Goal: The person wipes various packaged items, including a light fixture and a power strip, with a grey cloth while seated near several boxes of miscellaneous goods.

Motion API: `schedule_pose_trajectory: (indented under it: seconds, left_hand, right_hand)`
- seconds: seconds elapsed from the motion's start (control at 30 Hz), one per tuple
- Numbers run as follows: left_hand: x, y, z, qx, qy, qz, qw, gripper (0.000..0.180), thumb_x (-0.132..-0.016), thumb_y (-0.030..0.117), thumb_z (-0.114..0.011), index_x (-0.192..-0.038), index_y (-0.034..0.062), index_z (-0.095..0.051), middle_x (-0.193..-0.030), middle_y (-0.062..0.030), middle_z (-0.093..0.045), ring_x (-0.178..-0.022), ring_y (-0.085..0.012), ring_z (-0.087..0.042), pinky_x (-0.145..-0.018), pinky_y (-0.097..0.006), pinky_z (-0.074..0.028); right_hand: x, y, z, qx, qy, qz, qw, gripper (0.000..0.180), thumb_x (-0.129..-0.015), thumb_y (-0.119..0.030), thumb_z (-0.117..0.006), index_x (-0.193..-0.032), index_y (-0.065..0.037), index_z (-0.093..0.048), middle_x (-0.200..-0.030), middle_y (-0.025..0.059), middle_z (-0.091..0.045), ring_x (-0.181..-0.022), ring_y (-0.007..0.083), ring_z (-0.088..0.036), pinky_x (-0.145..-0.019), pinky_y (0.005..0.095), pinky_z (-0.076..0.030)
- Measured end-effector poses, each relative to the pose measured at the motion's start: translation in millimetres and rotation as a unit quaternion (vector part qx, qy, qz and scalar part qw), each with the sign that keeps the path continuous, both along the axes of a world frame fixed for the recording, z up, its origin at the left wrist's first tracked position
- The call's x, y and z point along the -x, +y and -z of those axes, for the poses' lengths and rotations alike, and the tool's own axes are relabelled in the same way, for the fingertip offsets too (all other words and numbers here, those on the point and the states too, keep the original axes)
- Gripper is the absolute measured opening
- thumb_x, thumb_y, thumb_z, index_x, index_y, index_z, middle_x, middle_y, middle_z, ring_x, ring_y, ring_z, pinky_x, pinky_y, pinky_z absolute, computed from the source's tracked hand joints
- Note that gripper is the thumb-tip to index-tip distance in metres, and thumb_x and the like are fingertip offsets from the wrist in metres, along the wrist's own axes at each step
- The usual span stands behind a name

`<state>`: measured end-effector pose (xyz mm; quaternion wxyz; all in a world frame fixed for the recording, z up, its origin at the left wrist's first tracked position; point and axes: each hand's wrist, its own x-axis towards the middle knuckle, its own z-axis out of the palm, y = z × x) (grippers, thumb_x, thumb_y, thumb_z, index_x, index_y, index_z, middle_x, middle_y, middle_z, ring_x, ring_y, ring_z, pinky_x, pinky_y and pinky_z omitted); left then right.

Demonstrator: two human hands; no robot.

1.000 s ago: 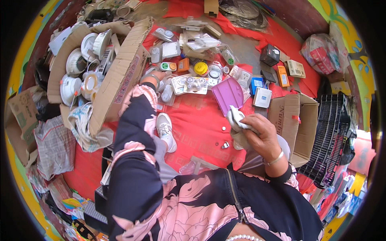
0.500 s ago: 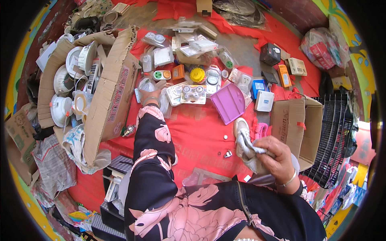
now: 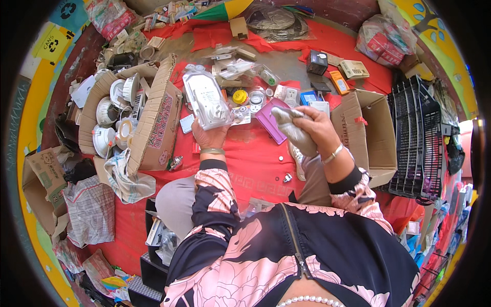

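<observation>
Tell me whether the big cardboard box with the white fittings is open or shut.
Open: the cardboard box has its flaps spread, and white round fittings show inside.

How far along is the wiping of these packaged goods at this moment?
In hand: the left hand holds up a clear blister pack, and the right hand grips a grey cloth beside it, not touching. Nothing shows which items are done. Left: many small packs lie spread on the red cloth.

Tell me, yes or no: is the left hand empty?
No, the left hand holds up a clear plastic blister pack above the red cloth.
</observation>
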<state>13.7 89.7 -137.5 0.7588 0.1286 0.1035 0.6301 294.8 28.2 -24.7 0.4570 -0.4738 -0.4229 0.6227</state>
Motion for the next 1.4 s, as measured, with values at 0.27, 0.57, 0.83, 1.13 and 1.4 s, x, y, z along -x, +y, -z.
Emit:
schedule_pose_trajectory:
  seconds: [0.27, 0.57, 0.83, 1.13, 1.4]
  left_hand:
    - [-7.7, -61.4, -127.9, -0.228, 0.000, 0.033, 0.973, 0.104, -0.065, 0.061, -0.070, -0.145, 0.0170, -0.018, -0.144, -0.0203, -0.024, -0.128, -0.0477, -0.028, -0.095, -0.068, -0.032]
    - [-6.5, -82.9, -184.2, -0.178, 0.088, 0.076, 0.977, 0.087, -0.070, 0.041, -0.066, -0.140, 0.0070, -0.027, -0.135, -0.0202, -0.038, -0.120, -0.0420, -0.042, -0.094, -0.061, -0.039]
    - [-4.3, -53.2, -117.7, -0.210, 0.537, 0.104, 0.810, 0.070, -0.074, 0.022, -0.055, -0.136, 0.0028, -0.031, -0.124, -0.0184, -0.050, -0.110, -0.0326, -0.053, -0.093, -0.043, -0.046]
    - [-21.5, -71.3, -126.2, -0.089, 0.179, 0.239, 0.950, 0.078, -0.068, 0.023, -0.055, -0.138, 0.0003, -0.027, -0.129, -0.0221, -0.044, -0.114, -0.0357, -0.050, -0.094, -0.046, -0.045]
    - [-29.2, -73.9, -124.7, -0.055, 0.103, 0.251, 0.961, 0.079, -0.067, 0.021, -0.056, -0.138, 0.0010, -0.029, -0.131, -0.0202, -0.043, -0.112, -0.0323, -0.052, -0.092, -0.043, -0.046]
  right_hand:
    - [-4.3, -1.5, 7.3, 0.031, 0.233, 0.017, 0.972, 0.024, -0.083, -0.004, -0.058, -0.106, 0.000, -0.059, -0.092, 0.0077, -0.065, -0.077, 0.0155, -0.064, -0.068, 0.0274, -0.052]
    - [3.5, 18.9, -55.5, -0.235, 0.377, 0.112, 0.889, 0.040, -0.089, -0.016, -0.052, -0.126, -0.003, -0.046, -0.113, 0.0111, -0.057, -0.100, 0.0218, -0.058, -0.088, 0.0341, -0.047]
    - [83.8, 23.8, -86.4, -0.632, -0.353, -0.033, 0.689, 0.032, -0.073, -0.009, -0.064, -0.105, -0.015, -0.065, -0.117, 0.0071, -0.060, -0.118, 0.0277, -0.051, -0.096, 0.0384, -0.040]
    - [66.4, 67.0, -49.8, -0.581, -0.334, 0.219, 0.710, 0.021, -0.078, -0.001, -0.057, -0.098, -0.005, -0.065, -0.091, 0.0138, -0.064, -0.086, 0.0311, -0.062, -0.075, 0.0360, -0.050]
    - [-30.7, 107.5, -26.7, -0.243, 0.121, 0.349, 0.897, 0.021, -0.090, -0.007, -0.052, -0.107, -0.005, -0.063, -0.096, 0.0037, -0.063, -0.080, 0.0110, -0.058, -0.071, 0.0247, -0.049]
